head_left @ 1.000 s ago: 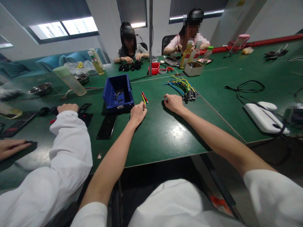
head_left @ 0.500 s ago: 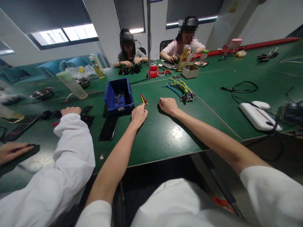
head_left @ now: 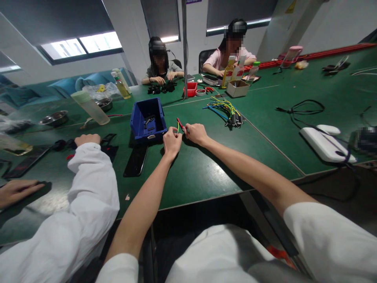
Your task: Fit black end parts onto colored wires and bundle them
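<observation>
In the middle of the green table my left hand [head_left: 172, 142] is closed in a pinch at the lower end of a short yellow-green wire [head_left: 178, 126]. Close to its right, my right hand [head_left: 195, 133] has its fingers pressed together at the lower end of a red wire [head_left: 180, 122]. The two wires meet near their top ends, and the fingers cover their lower ends. Just left of my left hand stands a blue bin [head_left: 149, 135] with several small black pieces [head_left: 149, 121] in it. Beyond my right hand lies a bundle of yellow, green and blue wires [head_left: 222, 108] with black sleeves and metal ends.
A black phone [head_left: 135, 161] lies below the bin. On my left, a neighbour's white sleeve [head_left: 92, 173] and hand rest on the table. A metal pole [head_left: 185, 51], a red bin [head_left: 192, 89] and a box [head_left: 237, 91] stand farther back. Two people sit opposite.
My right hand has moved left, from apart on the table to beside my left hand, and now meets the red wire. My left hand has barely shifted.
</observation>
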Available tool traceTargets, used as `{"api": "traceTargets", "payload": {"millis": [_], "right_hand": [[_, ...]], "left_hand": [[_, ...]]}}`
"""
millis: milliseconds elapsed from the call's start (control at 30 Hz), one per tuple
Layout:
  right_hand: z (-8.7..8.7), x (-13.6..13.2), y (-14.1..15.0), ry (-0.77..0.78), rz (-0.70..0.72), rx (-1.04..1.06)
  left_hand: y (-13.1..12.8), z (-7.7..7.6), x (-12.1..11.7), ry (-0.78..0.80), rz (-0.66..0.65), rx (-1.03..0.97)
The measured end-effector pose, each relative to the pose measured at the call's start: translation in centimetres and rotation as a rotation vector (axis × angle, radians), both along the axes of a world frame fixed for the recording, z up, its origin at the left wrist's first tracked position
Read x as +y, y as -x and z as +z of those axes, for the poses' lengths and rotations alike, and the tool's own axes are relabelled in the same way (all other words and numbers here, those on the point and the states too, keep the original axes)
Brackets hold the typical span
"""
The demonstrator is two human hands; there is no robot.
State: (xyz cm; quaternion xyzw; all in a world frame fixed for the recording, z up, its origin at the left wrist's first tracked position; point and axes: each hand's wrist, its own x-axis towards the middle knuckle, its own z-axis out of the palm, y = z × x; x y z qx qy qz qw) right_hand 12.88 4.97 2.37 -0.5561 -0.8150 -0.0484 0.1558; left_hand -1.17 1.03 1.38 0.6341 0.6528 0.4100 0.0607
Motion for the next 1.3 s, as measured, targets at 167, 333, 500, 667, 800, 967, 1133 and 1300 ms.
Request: {"api": "traceTargets", "payload": {"millis": [167, 333, 500, 667, 800, 967, 1133, 1300], "right_hand": [[-0.3, 0.5, -0.2, -0.036, -0.017, 0.075], [-0.7, 0.9, -0.6, -0.043, -0.012, 0.202], [-1.1, 2.4, -1.4, 0.037, 0.046, 0.548], [-1.5, 4.1, -2.3, 0.322, 0.14, 0.988], [-1.6, 4.5, -2.6, 0.473, 0.18, 1.234], [-1.5, 4.6, -2.7, 0.479, 0.147, 1.347], [-1.7, 4.6, -2.9, 0.448, 0.122, 1.279], [-2.1, 4.5, -3.0, 0.425, 0.156, 1.148]], "left_hand": [[-0.3, 0.3, 0.0, -0.061, 0.076, -0.168], [-0.6, 0.2, -0.1, -0.138, 0.059, -0.252], [-1.0, -0.2, 0.0, -0.168, -0.002, -0.309], [-1.2, -0.5, 0.1, -0.09, -0.067, -0.362], [-1.2, -0.7, 0.2, 0.046, -0.205, -0.396], [-1.2, -0.7, 0.3, 0.117, -0.297, -0.319], [-1.2, -0.3, -0.1, 0.094, -0.216, -0.191], [-0.9, 0.4, -0.6, 0.001, -0.072, -0.056]]}}
